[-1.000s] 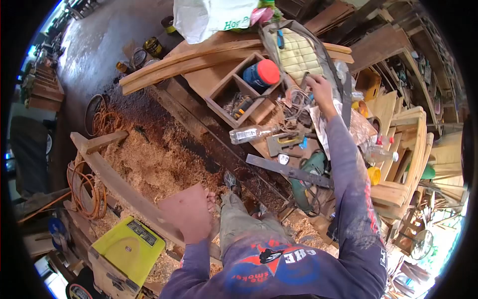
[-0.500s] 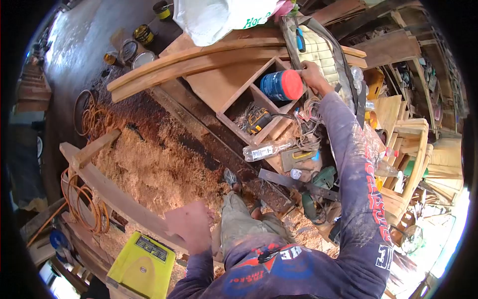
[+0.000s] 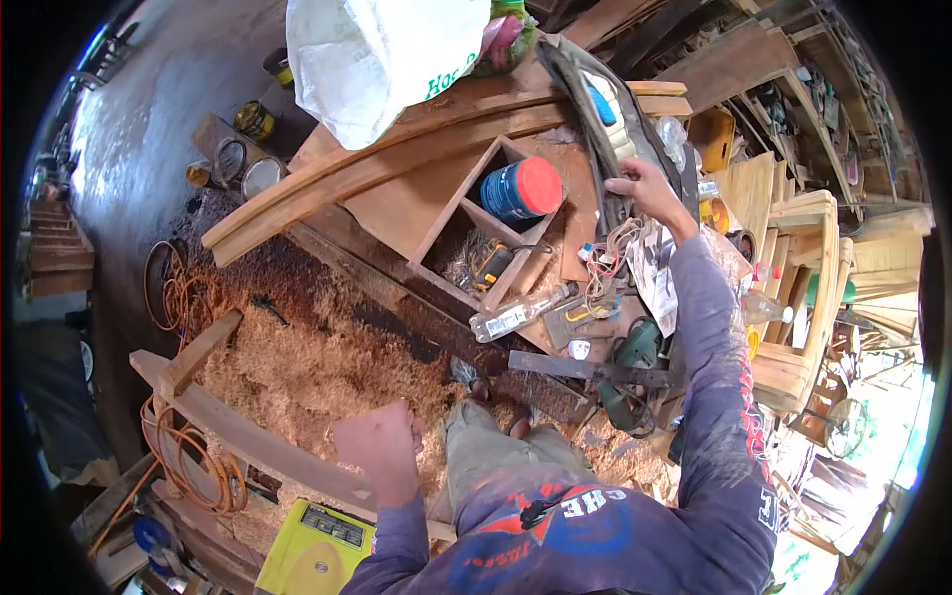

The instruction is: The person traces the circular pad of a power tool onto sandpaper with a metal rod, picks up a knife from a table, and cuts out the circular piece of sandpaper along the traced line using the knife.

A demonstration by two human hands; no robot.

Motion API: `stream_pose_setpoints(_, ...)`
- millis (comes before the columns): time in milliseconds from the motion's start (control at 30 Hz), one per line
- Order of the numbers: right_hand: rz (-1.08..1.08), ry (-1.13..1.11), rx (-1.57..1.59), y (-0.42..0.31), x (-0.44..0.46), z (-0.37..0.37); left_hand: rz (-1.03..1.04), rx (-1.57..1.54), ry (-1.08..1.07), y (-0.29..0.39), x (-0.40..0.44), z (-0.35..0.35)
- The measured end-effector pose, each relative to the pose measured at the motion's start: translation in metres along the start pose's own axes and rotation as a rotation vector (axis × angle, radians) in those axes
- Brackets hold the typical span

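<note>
My left hand is closed on a flat, square-cornered pinkish-brown sheet, held above the wood shavings. What the sheet is made of cannot be made out. On the right, my right hand pinches the dark edge of a bag with a pale quilted lining. A blue handle shows inside the bag, partly hidden by the dark flap. Left of that hand, a blue tub with a red lid sits in a divided wooden box. A tangle of wires lies just below the hand.
A white plastic bag stands at the top beside curved wooden pieces. Near the box lie a clear bottle and a green power tool. A yellow-green case is at lower left, with orange hose beyond it.
My right hand has moved from beside the tub to the bag's edge, and the flap now covers more of the quilted lining. My left hand keeps the sheet in nearly the same place.
</note>
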State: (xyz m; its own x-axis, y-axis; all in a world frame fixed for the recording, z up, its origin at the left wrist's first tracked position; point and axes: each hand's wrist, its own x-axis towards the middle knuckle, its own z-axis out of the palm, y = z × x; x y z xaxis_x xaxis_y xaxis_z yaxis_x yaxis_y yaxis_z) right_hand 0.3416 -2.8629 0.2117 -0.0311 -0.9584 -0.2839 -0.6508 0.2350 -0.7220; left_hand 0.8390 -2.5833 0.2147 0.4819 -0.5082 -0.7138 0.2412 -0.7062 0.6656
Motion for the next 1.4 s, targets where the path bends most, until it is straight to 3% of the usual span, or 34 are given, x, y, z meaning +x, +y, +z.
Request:
stream_pose_setpoints(100, -0.004, -0.074, 0.111, 0.007, -0.021, 0.0, -0.03, 0.017, -0.05, -0.005, -0.001, -0.003)
stream_pose_setpoints(133, 0.05, -0.045, -0.113, -0.035, -0.041, 0.001, -0.052, 0.023, -0.095, -0.007, 0.002, -0.003)
stream_pose_setpoints(233, -0.012, 0.047, -0.195, 0.001, -0.04, 0.051, -0.111, 0.062, -0.249, -0.011, 0.007, 0.0)
stream_pose_setpoints(267, -0.088, 0.05, -0.381, -0.01, -0.042, 0.066, -0.103, 0.071, -0.268, -0.008, 0.007, 0.003)
stream_pose_setpoints(300, -0.199, 0.138, -0.488, -0.029, -0.051, 0.08, 0.192, 0.573, -0.23, -0.002, 0.006, 0.006)
stream_pose_setpoints(367, -0.264, 0.201, -0.519, -0.039, -0.047, 0.089, 0.519, 1.068, -0.168, 0.02, -0.003, 0.014)
stream_pose_setpoints(400, -0.265, 0.216, -0.516, -0.043, -0.041, 0.082, 0.59, 1.139, -0.11, 0.022, -0.007, 0.015)
stream_pose_setpoints(467, -0.089, 0.211, -0.333, -0.046, -0.027, 0.061, 0.607, 1.068, -0.05, 0.018, -0.004, 0.012)
stream_pose_setpoints(500, -0.121, 0.309, -0.265, -0.034, -0.02, 0.057, 0.595, 1.019, -0.033, 0.015, -0.002, 0.012)
stream_pose_setpoints(567, -0.314, 0.412, -0.457, -0.023, -0.023, 0.052, 0.565, 0.919, -0.017, 0.01, -0.001, 0.01)
stream_pose_setpoints(633, -0.099, 0.134, -0.513, -0.007, -0.037, 0.075, 0.519, 0.842, -0.017, 0.007, 0.003, 0.009)
stream_pose_setpoints(700, -0.009, 0.186, -0.474, -0.014, -0.086, 0.117, 0.448, 0.752, -0.024, 0.003, 0.005, 0.007)
stream_pose_setpoints(767, -0.104, 0.087, -0.78, -0.038, -0.136, 0.12, 0.352, 0.658, -0.041, -0.002, 0.012, 0.007)
stream_pose_setpoints(900, 0.025, 0.209, -0.749, -0.026, -0.182, 0.123, 0.286, 0.567, -0.104, -0.074, 0.061, -0.005)
stream_pose_setpoints(967, 0.201, 0.05, -0.655, -0.005, -0.194, 0.118, 0.287, 0.544, -0.134, -0.068, 0.053, -0.004)
stream_pose_setpoints(1000, 0.141, 0.137, -0.75, 0.018, -0.206, 0.126, 0.564, 0.705, -0.154, -0.031, 0.021, 0.014)
stream_pose_setpoints(1067, 0.23, -0.008, -0.674, 0.031, -0.23, 0.116, 0.846, 0.865, -0.169, -0.008, 0.001, 0.025)
stream_pose_setpoints(1167, 0.188, -0.118, -0.508, 0.031, -0.245, 0.085, 0.782, 0.865, -0.146, -0.007, 0.0, 0.034)
stream_pose_setpoints(1233, -0.12, 0.074, 0.004, 0.037, -0.229, 0.065, 0.731, 0.887, -0.143, -0.011, -0.003, 0.032)
stream_pose_setpoints(1300, -0.076, 0.336, -0.198, 0.07, -0.182, 0.052, 0.629, 0.927, -0.145, -0.016, -0.002, 0.03)
stream_pose_setpoints(1367, -0.088, 0.618, -0.094, 0.056, -0.132, 0.041, 0.427, 0.955, -0.123, -0.025, 0.0, 0.036)
stream_pose_setpoints(1400, 0.075, 0.498, -0.123, 0.068, -0.098, 0.041, 0.328, 0.963, -0.111, -0.03, 0.003, 0.04)
